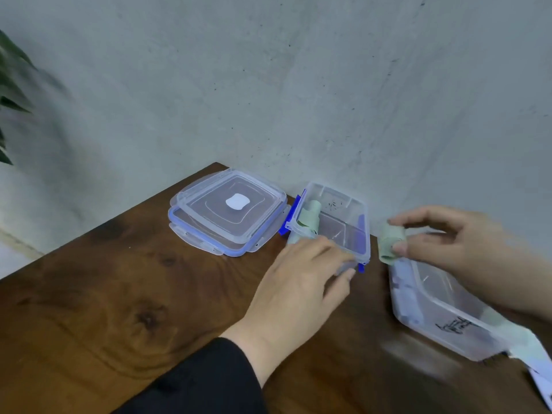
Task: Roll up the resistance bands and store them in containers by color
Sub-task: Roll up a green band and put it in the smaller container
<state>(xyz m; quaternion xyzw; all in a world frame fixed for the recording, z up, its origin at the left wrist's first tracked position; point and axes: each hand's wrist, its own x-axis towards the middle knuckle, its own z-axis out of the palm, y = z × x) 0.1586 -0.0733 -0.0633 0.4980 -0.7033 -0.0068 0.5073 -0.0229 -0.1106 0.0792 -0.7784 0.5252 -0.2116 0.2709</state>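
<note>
Pale green rolled band point(390, 245) is pinched in the right hand point(454, 249), thumb and fingertips curled round it, held in the air just above the rim of the near-right container point(424, 312), between that box and the back one. Near-right container sits at the bench's right edge, clear plastic, black handwriting on its side; what's inside is too blurred to tell. Light green strip point(519, 339) trails off by its right end.

Back container point(337, 222), clear with blue clips, stands against the wall at the bench's back edge. It already holds one rolled green band point(309, 216) at its left end. Left hand point(301, 279) rests on this box's near-left corner, fingers loosely curved over the rim, steadying it; not gripping any band.

Two clear lids point(228, 212) with blue seals are stacked near the back-left corner of the wooden bench point(104, 294), just beside the back container. Dark sleeve point(203, 380) covers the left forearm. Plant leaves point(12, 85) at far left.
</note>
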